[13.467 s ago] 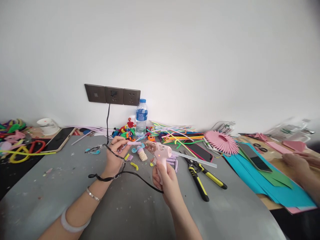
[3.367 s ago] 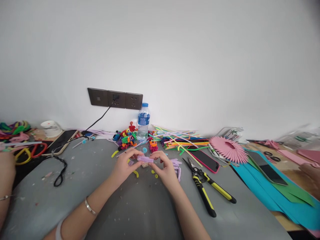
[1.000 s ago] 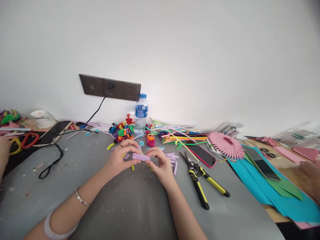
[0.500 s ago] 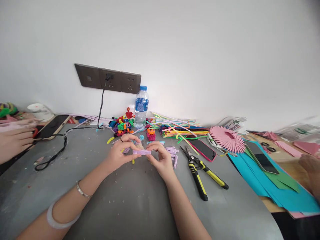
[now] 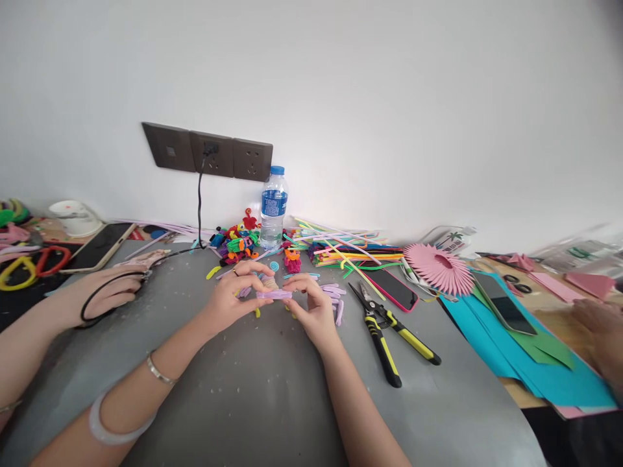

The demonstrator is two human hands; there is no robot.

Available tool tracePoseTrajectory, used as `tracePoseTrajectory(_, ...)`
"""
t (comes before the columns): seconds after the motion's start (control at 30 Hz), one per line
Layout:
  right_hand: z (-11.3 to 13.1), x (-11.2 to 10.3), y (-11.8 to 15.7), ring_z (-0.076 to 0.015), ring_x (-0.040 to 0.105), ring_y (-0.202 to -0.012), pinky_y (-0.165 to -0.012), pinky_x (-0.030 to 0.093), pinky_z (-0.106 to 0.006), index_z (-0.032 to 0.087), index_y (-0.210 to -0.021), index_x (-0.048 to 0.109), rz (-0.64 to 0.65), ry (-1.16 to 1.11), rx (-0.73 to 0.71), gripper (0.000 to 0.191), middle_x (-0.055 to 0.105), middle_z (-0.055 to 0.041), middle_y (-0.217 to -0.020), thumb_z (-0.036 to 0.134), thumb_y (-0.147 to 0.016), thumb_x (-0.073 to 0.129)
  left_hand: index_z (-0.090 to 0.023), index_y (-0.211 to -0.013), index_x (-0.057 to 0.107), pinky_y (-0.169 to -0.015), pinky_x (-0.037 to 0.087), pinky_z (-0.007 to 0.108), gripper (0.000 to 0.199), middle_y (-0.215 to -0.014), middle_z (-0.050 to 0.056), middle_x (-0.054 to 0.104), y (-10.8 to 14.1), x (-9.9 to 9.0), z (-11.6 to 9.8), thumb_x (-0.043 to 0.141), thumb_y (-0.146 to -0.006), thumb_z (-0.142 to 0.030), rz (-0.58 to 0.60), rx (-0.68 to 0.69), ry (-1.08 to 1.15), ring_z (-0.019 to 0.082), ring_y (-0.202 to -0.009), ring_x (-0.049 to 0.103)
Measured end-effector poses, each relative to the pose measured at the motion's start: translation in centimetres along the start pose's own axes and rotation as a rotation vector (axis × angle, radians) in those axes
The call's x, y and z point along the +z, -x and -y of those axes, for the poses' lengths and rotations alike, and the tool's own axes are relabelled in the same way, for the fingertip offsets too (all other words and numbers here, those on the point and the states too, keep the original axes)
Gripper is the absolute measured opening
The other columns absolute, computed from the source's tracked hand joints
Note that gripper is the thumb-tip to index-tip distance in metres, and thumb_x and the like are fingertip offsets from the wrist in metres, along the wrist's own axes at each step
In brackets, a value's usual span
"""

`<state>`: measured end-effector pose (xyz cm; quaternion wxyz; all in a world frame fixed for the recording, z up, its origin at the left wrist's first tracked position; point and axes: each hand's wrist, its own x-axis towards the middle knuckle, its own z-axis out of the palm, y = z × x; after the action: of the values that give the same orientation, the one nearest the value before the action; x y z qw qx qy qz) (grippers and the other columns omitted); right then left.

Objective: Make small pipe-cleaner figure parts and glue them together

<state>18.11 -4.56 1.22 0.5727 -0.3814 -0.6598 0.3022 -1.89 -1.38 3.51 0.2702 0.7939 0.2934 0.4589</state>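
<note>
Between my two hands is a short, folded lilac pipe cleaner (image 5: pixel 274 294), held level just above the grey table. My left hand (image 5: pixel 237 292) pinches its left end between thumb and fingers. At the other end, the thumb and fingertips of my right hand (image 5: pixel 314 305) are closed on it. Several more folded lilac pipe cleaner pieces (image 5: pixel 335 293) lie right of my right hand, and a few others are partly hidden behind my fingers. A small blue coil (image 5: pixel 274 266) shows just beyond my hands.
Black-and-yellow shears (image 5: pixel 389 331) lie open at right, near a pink-edged phone (image 5: pixel 393 290). Behind stand a water bottle (image 5: pixel 274 207), colourful pipe cleaner figures (image 5: pixel 238 244) and loose pipe cleaners (image 5: pixel 350 250). At left, another person's hand (image 5: pixel 109 292) touches a black cable (image 5: pixel 200 201).
The other person's hand at left has moved right and farther onto the table with the cable, uncovering scissors. My hands keep nearly the same pinch on the lilac piece. The view has shifted slightly.
</note>
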Motion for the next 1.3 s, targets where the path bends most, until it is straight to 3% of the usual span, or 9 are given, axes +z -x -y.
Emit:
tracePoseTrajectory(0.23, 0.28, -0.07, -0.02, -0.0234, 0.061, -0.096, -0.089, 0.047, -0.040, 0.025, -0.089, 0.072, -0.004, 0.014, -0.011, 0.011, 0.066, -0.0074, -0.097, 0.032, -0.081, 0.073, -0.022, -0.084, 0.074, -0.091, 0.053, 0.041, 0.013, -0.106, 0.008, 0.067, 0.16, 0.02, 0.55, 0.071, -0.082, -0.035, -0.020, -0.013, 0.020, 0.024, -0.105, 0.064)
tracePoseTrajectory(0.73, 0.10, 0.33, 0.21, -0.0222, 0.062, -0.091, -0.086, 0.047, -0.039, 0.024, -0.083, 0.072, -0.058, 0.040, 0.000, 0.007, 0.066, -0.0062, -0.093, 0.031, -0.082, 0.072, -0.022, -0.074, 0.074, -0.094, 0.052, 0.041, 0.018, -0.104, 0.008, 0.068, 0.23, 0.30, 0.53, 0.073, -0.079, -0.040, -0.055, -0.056, 0.017, 0.024, -0.102, 0.065)
tracePoseTrajectory(0.93, -0.30, 0.14, 0.08, -0.0221, 0.061, -0.093, -0.088, 0.047, -0.039, 0.024, -0.085, 0.072, -0.081, -0.014, 0.010, 0.008, 0.066, -0.0064, -0.094, 0.032, -0.081, 0.073, -0.023, -0.087, 0.076, -0.096, 0.051, 0.040, 0.015, -0.106, 0.008, 0.067, 0.01, 0.01, 0.46, 0.073, -0.080, -0.036, -0.072, -0.036, 0.005, 0.023, -0.104, 0.064)
tracePoseTrajectory(1.07, -0.44, -0.17, -0.05, -0.0223, 0.061, -0.095, -0.089, 0.047, -0.039, 0.025, -0.086, 0.073, -0.080, -0.039, 0.014, 0.009, 0.065, -0.0065, -0.096, 0.032, -0.081, 0.073, -0.023, -0.085, 0.073, -0.096, 0.050, 0.039, 0.012, -0.105, 0.007, 0.066, -0.08, -0.16, 0.39, 0.073, -0.080, -0.034, -0.107, -0.046, -0.004, 0.023, -0.104, 0.063)
tracePoseTrajectory(1.3, -0.58, -0.19, -0.04, -0.0224, 0.061, -0.095, -0.089, 0.046, -0.039, 0.025, -0.086, 0.073, -0.096, -0.033, 0.020, 0.007, 0.066, -0.0067, -0.097, 0.030, -0.080, 0.073, -0.021, -0.085, 0.071, -0.096, 0.049, 0.040, 0.015, -0.104, 0.009, 0.069, -0.11, 0.00, 0.16, 0.071, -0.081, -0.035, -0.074, -0.063, 0.022, 0.024, -0.103, 0.065)
